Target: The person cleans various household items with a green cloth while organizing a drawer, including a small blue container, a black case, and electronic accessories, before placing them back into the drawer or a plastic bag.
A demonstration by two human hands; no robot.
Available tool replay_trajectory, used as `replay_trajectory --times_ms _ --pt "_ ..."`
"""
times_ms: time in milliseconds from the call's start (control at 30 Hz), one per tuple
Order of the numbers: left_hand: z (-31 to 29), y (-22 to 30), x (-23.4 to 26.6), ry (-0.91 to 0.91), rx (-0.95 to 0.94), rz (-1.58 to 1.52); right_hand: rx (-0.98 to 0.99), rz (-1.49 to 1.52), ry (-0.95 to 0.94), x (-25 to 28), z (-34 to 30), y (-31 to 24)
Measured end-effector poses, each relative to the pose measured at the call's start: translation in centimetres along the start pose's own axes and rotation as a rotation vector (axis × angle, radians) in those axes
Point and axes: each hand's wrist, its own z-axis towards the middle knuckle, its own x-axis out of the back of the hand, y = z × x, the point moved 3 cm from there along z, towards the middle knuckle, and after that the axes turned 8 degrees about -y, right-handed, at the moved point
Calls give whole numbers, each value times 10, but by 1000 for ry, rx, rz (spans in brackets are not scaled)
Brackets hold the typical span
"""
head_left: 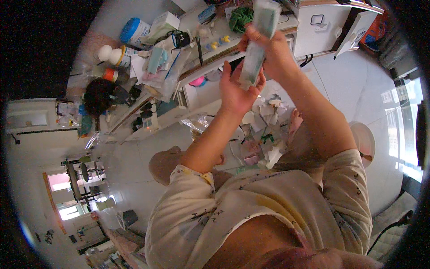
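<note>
Two bare hands show in my remote head view, both at one packet [253, 60], which stands before the front edge of the desk [215, 62], its upper end overlapping the desktop. As for writing, I see a printed label on the white tub [135, 32] with a blue lid, toward the far left part of the desk, and small dark lettering on the wearer's pale shirt [286, 193], nearer to me than the desk. I make out no lettering on the packet.

It is long, narrow and flat-sided — cloudy whitish wrapping with a grey-green tint showing through, slightly blurred — and it tilts, its top leaning right. The right hand [271, 47] is closed around its middle, fingers gripping it. The left hand [240, 88] is palm up below, thumb spread away, fingers loosely curled at the packet's lower end; how firmly they press, I cannot tell.

Atop the desk, just beyond the packet, lies a bunched green cloth [241, 19]; small yellow pieces [215, 45] sit left of it, and a clear plastic bag [169, 83] hangs over the desk's front edge. Paper scraps [272, 154] litter the floor in front of the desk.
</note>
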Motion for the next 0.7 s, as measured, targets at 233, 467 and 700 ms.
replay_trajectory --times_ms 233,467,700 --pt "6 -3 -4 47 -58 225 -11 -231 57 0 -8 6" --pt "-9 -3 30 201 -23 606 -10 -224 8 30 2 -19" --pt "-35 50 110 591 -40 1396 256 -324 462 79 6 -93"
